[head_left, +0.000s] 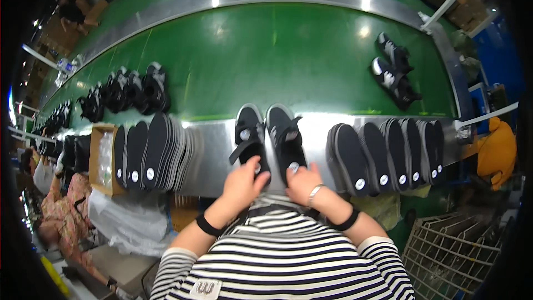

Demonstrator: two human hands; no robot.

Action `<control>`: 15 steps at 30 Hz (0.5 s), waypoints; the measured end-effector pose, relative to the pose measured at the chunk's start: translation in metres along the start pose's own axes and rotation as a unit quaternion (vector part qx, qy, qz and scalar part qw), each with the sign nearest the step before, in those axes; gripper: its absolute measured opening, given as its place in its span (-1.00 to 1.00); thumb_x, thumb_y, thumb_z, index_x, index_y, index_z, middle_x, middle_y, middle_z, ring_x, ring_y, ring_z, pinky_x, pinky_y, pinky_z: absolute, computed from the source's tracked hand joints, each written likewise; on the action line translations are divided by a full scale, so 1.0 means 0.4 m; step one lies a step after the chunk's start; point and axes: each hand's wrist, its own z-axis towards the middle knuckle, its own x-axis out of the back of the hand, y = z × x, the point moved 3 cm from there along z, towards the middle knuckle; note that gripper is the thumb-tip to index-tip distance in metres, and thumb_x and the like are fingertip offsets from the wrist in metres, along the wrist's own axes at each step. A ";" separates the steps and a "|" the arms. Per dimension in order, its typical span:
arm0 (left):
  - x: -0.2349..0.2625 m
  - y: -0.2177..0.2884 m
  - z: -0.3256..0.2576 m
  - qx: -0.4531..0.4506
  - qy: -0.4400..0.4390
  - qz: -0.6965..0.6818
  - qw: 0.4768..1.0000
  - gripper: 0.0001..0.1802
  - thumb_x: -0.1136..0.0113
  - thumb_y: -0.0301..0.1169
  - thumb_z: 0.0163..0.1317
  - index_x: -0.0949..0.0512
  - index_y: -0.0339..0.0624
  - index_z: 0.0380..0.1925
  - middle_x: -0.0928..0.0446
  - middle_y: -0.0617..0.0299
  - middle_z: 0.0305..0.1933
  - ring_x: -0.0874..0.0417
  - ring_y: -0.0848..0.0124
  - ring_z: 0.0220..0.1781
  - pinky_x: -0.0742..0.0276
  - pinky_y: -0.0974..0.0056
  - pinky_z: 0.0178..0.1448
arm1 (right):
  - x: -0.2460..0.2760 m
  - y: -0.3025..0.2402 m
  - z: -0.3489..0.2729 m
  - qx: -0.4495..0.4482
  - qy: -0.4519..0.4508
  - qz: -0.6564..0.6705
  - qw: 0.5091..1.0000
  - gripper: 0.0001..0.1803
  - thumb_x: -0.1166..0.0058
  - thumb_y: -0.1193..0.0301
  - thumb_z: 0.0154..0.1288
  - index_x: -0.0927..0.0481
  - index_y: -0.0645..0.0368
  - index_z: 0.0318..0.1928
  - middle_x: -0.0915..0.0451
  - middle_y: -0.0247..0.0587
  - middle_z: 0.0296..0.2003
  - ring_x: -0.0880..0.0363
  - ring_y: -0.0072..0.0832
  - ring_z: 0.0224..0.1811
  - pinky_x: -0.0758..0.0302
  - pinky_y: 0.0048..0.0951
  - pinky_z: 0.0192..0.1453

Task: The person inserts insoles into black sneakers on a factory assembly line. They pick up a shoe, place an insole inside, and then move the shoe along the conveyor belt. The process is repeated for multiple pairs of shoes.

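Two black shoes with white-edged toes lie side by side before me, toes pointing away, straps loose. My left hand is closed at the heel of the left shoe, its fingertips at the opening. At the heel of the right shoe, my right hand is closed likewise, with one finger along the outer side. A round pale label shows inside each shoe by my fingertips. Rows of dark insoles with round white heel labels stand on both sides: left insoles and right insoles.
Beyond the metal ledge runs a green conveyor belt. Several black shoes stand on its left, and a pair lies at right. A cardboard box is left, a wire basket lower right. Another person sits at left.
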 end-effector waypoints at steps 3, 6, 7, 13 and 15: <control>-0.053 0.036 0.049 0.076 -0.078 0.083 0.991 -0.25 -0.09 -0.04 -0.04 -0.14 -0.43 -0.02 -0.49 -0.12 -0.45 -0.53 0.02 -0.44 -0.45 0.09 -0.38 | 0.004 0.012 0.076 0.039 -0.163 0.072 0.983 -0.50 0.04 0.11 -0.07 -0.46 0.31 -0.26 -0.53 -0.01 -0.36 -0.50 -0.20 -0.25 -0.34 -0.15 -0.14; -0.062 0.046 0.094 0.120 -0.104 0.083 0.984 -0.19 -0.06 0.08 -0.07 -0.17 -0.51 -0.11 -0.47 -0.20 -0.48 -0.54 -0.02 -0.44 -0.47 0.10 -0.35 | -0.015 0.025 0.091 0.076 -0.193 0.098 0.973 -0.53 0.07 0.08 -0.05 -0.54 0.30 -0.42 -0.53 0.05 -0.37 -0.50 -0.19 -0.25 -0.38 -0.14 -0.18; -0.072 0.032 0.107 0.134 -0.119 0.083 0.980 -0.21 -0.06 0.07 -0.07 -0.20 -0.52 -0.14 -0.47 -0.22 -0.47 -0.54 -0.02 -0.42 -0.47 0.11 -0.32 | -0.010 0.017 0.085 0.072 -0.176 0.081 0.978 -0.51 0.08 0.05 -0.05 -0.54 0.30 -0.42 -0.53 0.04 -0.36 -0.51 -0.18 -0.27 -0.38 -0.13 -0.17; -0.062 -0.073 0.162 0.134 -0.042 0.076 0.987 -0.69 -0.02 -0.32 -0.16 -0.41 -0.44 -0.55 -0.46 -0.21 -0.51 -0.51 -0.04 -0.43 -0.43 0.05 -0.29 | 0.023 -0.017 0.066 0.220 0.024 0.290 0.931 -0.37 0.06 0.03 0.05 -0.29 0.33 -0.04 -0.30 0.12 -0.03 -0.24 -0.09 0.06 -0.20 -0.20 0.09; -0.005 -0.123 0.194 0.113 0.025 0.080 0.990 -0.73 -0.01 -0.36 -0.18 -0.40 -0.42 -0.57 -0.45 -0.22 -0.51 -0.50 -0.06 -0.43 -0.42 0.04 -0.29 | 0.083 0.022 0.051 0.295 0.198 0.292 0.888 -0.51 0.00 0.19 0.05 -0.34 0.26 -0.06 -0.35 0.06 -0.07 -0.24 -0.10 0.05 -0.19 -0.28 0.12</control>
